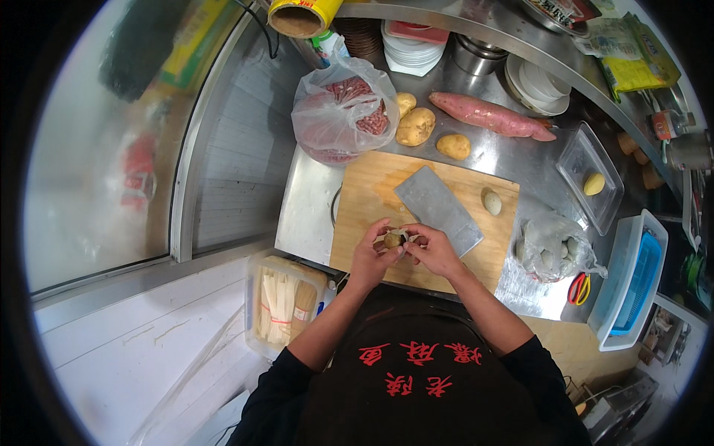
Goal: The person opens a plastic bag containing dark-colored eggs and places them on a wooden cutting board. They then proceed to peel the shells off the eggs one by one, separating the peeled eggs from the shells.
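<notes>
My left hand (372, 253) and my right hand (432, 248) meet above the near part of a wooden cutting board (357, 223). Between their fingers is a small egg, brownish and dark, partly peeled with pale shell on it (392, 240); the fingers hide part of it. Just behind my right hand a cleaver's broad metal blade (440, 209) lies flat and slantwise on the board. One whole pale greenish egg (492, 203) rests at the board's right side. To the right of the board, a clear plastic bag (558, 251) holds several more such eggs.
Beyond the board are a bag of red peanuts or beans (346, 111), potatoes (415, 127) and a large sweet potato (491, 116). At right lie a clear tray (580, 156) with a peeled potato, scissors (579, 289) and a plastic basin (608, 290). A steel shelf edge (474, 22) overhangs the back.
</notes>
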Action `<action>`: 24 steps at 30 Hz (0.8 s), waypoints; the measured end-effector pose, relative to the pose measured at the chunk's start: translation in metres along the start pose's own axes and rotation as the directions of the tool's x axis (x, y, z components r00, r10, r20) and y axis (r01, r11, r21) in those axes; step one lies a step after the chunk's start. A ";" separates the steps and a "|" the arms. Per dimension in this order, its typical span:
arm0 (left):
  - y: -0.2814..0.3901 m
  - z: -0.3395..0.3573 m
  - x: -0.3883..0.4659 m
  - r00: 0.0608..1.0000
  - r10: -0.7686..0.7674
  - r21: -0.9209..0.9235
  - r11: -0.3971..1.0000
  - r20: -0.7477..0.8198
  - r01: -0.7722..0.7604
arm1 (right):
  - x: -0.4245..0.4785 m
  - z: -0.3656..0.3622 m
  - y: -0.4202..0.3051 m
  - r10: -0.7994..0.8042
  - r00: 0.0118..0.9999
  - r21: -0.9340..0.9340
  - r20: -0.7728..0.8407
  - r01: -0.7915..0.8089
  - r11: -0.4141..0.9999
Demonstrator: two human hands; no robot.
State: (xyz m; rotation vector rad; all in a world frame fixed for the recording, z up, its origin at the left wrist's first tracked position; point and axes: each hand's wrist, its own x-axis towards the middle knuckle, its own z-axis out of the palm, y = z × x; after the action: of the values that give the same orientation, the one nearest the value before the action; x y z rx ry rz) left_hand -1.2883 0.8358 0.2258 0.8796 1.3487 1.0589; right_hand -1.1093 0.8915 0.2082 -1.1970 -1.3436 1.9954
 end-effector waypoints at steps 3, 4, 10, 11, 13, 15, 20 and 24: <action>-0.007 0.001 -0.001 1.000 -0.010 0.001 1.000 0.009 0.010 | 0.000 0.002 -0.002 -0.009 1.000 0.008 -0.014 0.009 1.000; -0.008 0.001 -0.002 0.998 -0.055 -0.033 0.998 0.008 0.055 | 0.000 0.002 -0.003 -0.004 1.000 0.025 -0.018 0.005 1.000; -0.013 0.001 -0.005 0.998 -0.055 -0.028 0.998 0.023 0.056 | 0.001 -0.003 -0.003 0.080 0.996 0.037 0.033 -0.081 0.996; -0.012 0.001 -0.005 0.998 -0.059 -0.028 0.998 0.027 0.060 | 0.001 -0.004 -0.002 0.099 0.994 0.026 0.054 -0.101 0.995; -0.009 0.000 -0.006 0.997 -0.067 -0.027 0.997 0.034 0.068 | 0.002 -0.002 0.000 0.135 0.990 0.069 0.036 -0.137 0.988; -0.004 -0.001 -0.006 0.996 -0.091 -0.087 0.992 0.022 0.092 | 0.001 0.000 0.001 0.151 0.988 0.149 0.018 -0.152 0.977; 0.006 0.000 -0.003 0.983 -0.171 -0.177 0.972 -0.065 0.157 | -0.005 0.004 -0.016 -0.044 0.998 0.037 -0.045 0.046 0.998; 0.007 -0.004 -0.003 0.968 -0.250 -0.295 0.927 -0.032 0.230 | -0.006 0.005 -0.024 -0.219 0.974 -0.263 -0.051 0.199 0.944</action>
State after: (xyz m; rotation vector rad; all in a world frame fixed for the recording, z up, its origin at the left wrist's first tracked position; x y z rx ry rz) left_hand -1.2924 0.8347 0.2331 0.4511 1.2802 1.0669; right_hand -1.1129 0.8946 0.2330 -1.1741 -1.6516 1.6464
